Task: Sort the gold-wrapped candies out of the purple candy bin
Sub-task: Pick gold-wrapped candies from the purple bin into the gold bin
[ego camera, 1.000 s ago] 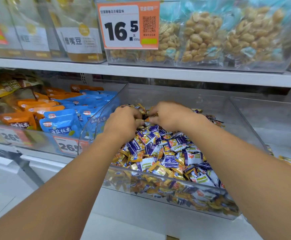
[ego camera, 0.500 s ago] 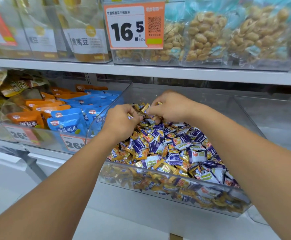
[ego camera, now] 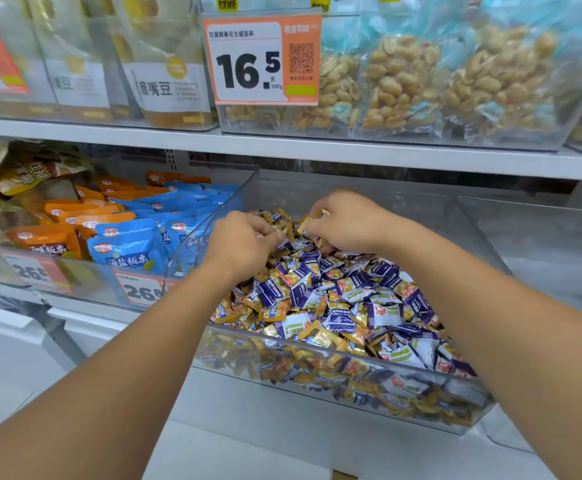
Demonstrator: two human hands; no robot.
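Head view: gold-wrapped candies [ego camera: 284,225] heaped at the back of the clear bin [ego camera: 334,386], mixed among purple candies [ego camera: 338,299].
Right hand [ego camera: 346,220] pinches a gold wrapper above the heap; left hand [ego camera: 239,242] curls into the pile, its fingertips hidden, so its hold cannot be told. Price tag [ego camera: 263,58] hangs on the shelf above.

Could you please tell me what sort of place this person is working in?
Most likely a snack shop: an orange price tag reading 16.5, shelves of bagged peanuts, and a clear bin heaped with wrapped candies.
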